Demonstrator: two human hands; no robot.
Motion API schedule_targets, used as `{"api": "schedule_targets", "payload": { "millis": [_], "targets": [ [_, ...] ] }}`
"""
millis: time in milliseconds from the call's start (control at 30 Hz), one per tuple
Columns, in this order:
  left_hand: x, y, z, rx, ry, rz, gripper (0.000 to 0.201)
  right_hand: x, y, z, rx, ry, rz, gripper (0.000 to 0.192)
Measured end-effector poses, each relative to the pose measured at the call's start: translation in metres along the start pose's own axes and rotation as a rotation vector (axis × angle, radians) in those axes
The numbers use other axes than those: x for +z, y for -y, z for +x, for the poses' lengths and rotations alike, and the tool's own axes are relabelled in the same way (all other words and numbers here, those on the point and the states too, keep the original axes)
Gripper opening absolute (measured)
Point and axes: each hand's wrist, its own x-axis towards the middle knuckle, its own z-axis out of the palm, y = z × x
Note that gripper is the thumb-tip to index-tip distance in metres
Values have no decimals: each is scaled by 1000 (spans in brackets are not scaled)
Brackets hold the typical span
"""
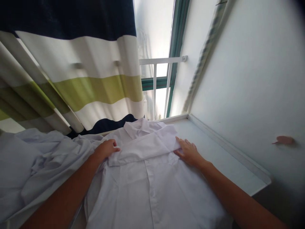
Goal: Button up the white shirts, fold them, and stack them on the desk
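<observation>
A white button-up shirt (pixel 135 187) lies front up, its collar (pixel 140 125) toward the window. One sleeve (pixel 143 146) is folded across the chest below the collar. My left hand (pixel 107 149) is at the left end of that sleeve, fingers curled in and thumb against the cloth. Its fingertips are partly hidden. At the shirt's right shoulder edge, my right hand (pixel 189 153) rests on the fabric with fingers stretched out. A small button (pixel 146 162) shows on the placket just under the folded sleeve.
Crumpled white cloth (pixel 54 159) is heaped to the left of the shirt. The pale surface (pixel 214 151) has a raised rim along the wall. Behind it hang a striped curtain (pixel 95 89) and a white window rail (pixel 164 60). A pink hook (pixel 284 140) sticks out from the right wall.
</observation>
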Motion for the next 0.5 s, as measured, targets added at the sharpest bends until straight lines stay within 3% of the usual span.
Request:
{"api": "schedule_targets", "payload": {
  "millis": [67, 133, 300, 400, 500],
  "targets": [
    [-1, -27, 4, 56, -24, 53, 27, -3, 1, -1, 6, -61, 46, 74],
    [4, -69, 15, 155, -48, 64, 24, -7, 3, 2, 40, -133, 82, 71],
    [44, -209, 63, 406, 120, -40, 42, -11, 5, 8, 98, -251, 175, 54],
    [70, -276, 94, 397, 213, -76, 57, -8, 1, 5, 10, -302, 276, 46],
    [86, -314, 119, 320, 316, -97, 64, -7, -1, 2, -49, -329, 328, 33]
  ]
}}
